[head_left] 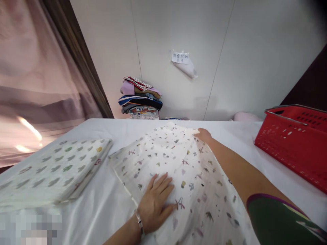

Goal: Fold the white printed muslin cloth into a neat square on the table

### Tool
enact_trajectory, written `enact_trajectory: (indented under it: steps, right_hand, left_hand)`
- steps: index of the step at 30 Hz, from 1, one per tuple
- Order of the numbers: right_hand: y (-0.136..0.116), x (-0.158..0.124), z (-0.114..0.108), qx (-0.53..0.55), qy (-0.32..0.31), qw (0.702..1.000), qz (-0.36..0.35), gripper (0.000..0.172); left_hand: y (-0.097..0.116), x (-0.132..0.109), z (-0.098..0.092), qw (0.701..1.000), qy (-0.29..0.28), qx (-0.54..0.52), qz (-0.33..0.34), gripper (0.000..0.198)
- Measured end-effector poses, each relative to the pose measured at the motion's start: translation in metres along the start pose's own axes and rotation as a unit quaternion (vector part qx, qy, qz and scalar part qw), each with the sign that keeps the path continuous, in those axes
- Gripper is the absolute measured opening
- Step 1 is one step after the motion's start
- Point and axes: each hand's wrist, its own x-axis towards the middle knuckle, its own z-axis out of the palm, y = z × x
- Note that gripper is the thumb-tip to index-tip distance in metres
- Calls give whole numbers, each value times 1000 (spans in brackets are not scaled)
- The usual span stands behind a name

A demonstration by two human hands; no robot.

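A white cloth printed with small leaves and animals (176, 160) lies spread on the white table (102, 204) in front of me. My left hand (155, 200) rests flat on the cloth's near left part, fingers stretched out, a bracelet on the wrist. My right hand (203, 135) reaches across to the cloth's far corner and is closed on its edge; the fingers are partly hidden by the fabric.
A folded white cloth with grey and green prints (56, 166) lies at the left. A red plastic basket (293, 143) stands at the right edge. A stack of folded clothes (140, 98) sits against the back wall. A pink curtain (30, 85) hangs at the left.
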Motion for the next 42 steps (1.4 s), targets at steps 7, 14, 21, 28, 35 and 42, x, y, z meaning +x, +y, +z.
enact_trajectory:
  steps: [7,14,21,28,35,42]
  right_hand:
    - [0,-13,10,-7,69,998,1,38]
    - [-36,-61,23,-9,34,967,-251,57]
    - [-55,-87,28,-7,-39,977,-209,68]
    - [-23,-135,27,18,-55,986,-156,71]
    - [29,-169,13,66,24,992,-109,68]
    - [102,-206,5,174,96,980,6,54]
  left_hand:
    - [-4,2,1,998,-63,-13,-3,57]
    - [-5,4,2,998,-60,-16,-6,56]
    - [-7,3,2,999,-53,0,8,53]
    - [-11,6,4,998,-47,27,15,51]
    - [-16,9,9,997,-49,55,16,52]
    - [-15,12,8,997,-44,59,16,50]
